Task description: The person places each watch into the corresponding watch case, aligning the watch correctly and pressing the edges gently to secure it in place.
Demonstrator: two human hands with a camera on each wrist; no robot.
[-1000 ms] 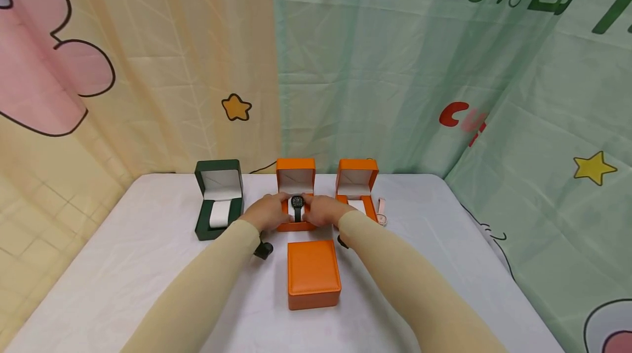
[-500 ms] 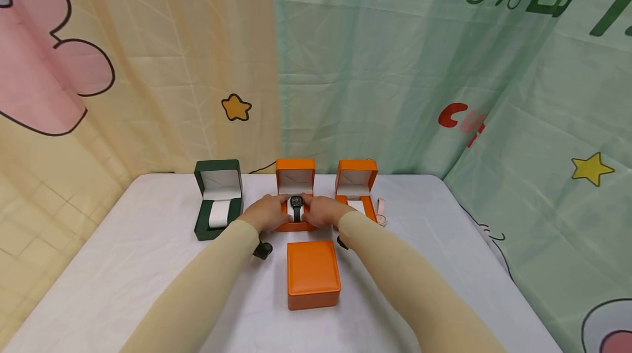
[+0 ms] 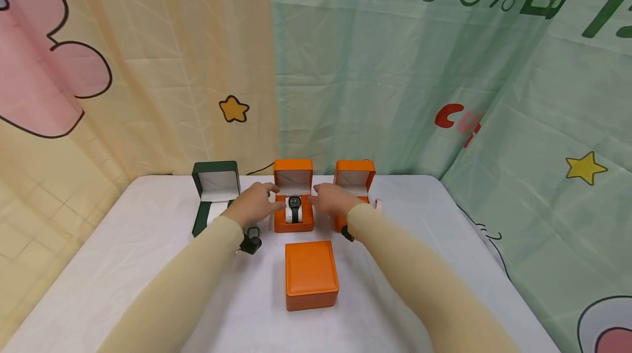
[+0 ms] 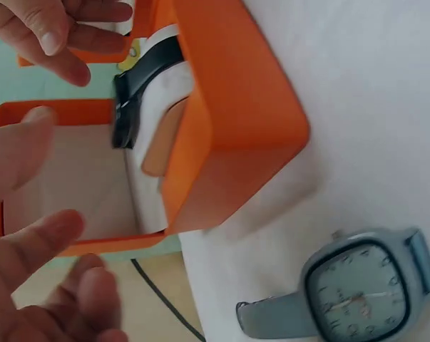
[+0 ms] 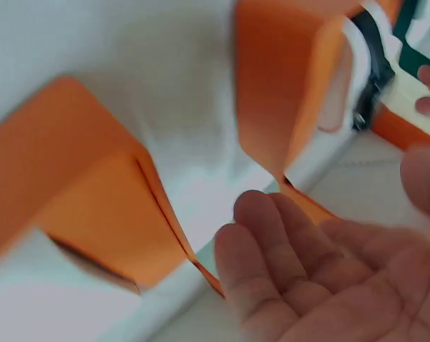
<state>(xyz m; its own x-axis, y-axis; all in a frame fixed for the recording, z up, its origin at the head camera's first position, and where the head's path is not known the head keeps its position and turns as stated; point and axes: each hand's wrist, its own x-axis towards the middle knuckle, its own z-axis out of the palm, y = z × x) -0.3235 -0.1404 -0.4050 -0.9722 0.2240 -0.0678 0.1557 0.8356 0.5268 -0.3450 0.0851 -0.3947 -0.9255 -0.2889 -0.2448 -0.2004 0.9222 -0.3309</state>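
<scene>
A black watch sits wrapped round a white cushion in the middle orange box, whose lid stands up. To the left of that box, my left hand is apart from the watch with its fingers spread. My right hand is at the box's right side, fingers relaxed and holding nothing. In the left wrist view the watch's black strap shows beside the fingertips. The right wrist view shows my right palm turned up, fingers loosely bent.
An open green box stands left and another open orange box right, partly behind my hand. In front is a closed orange box. A grey-blue watch lies near my left wrist; a pink strap shows at right.
Both hands have moved apart, away from the cushion with the black watch, leaving it in the middle box. The grey-blue watch now shows beside the left wrist. The view shifted slightly.
</scene>
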